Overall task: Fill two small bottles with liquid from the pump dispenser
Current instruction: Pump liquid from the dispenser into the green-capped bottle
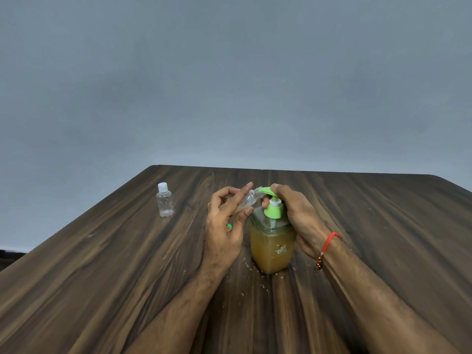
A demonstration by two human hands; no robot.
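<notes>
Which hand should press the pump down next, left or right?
Right. The right hand already rests on the green pump head of the dispenser, while the left hand is busy holding the tilted small bottle against the nozzle.

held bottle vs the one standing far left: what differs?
The held bottle is tilted, mouth at the pump spout, pinched by the left hand; the far bottle stands upright, untouched.
The held bottle has no cap on and shows some yellowish liquid; the far bottle wears a white cap and looks nearly empty.
Both are small and clear.
</notes>
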